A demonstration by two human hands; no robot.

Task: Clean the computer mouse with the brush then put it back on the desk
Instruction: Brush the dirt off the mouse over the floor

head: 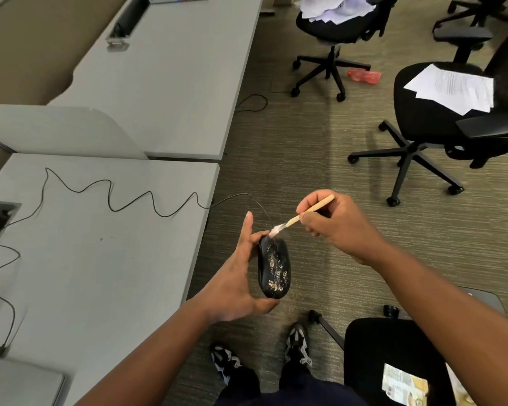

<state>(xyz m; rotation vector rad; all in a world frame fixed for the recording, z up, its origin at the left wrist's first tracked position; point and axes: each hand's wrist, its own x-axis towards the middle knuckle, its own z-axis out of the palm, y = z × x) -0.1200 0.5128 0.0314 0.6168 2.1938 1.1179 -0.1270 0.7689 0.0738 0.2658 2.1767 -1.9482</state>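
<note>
A black wired computer mouse [274, 266] speckled with pale crumbs is held above the carpet, off the desk's right edge, by my left hand [235, 276], thumb under its rear and fingers along its left side. My right hand [339, 224] pinches a small brush [301, 216] with a wooden handle. Its pale bristles touch the front end of the mouse. The mouse's thin black cable [129, 200] runs in waves back across the grey desk [100, 259] on the left.
A second grey desk [170, 83] lies beyond a low divider. Black office chairs [440, 118] with papers stand on the carpet to the right, another chair seat [393, 361] at the lower right. A red bottle [364, 74] lies on the floor. My feet are below.
</note>
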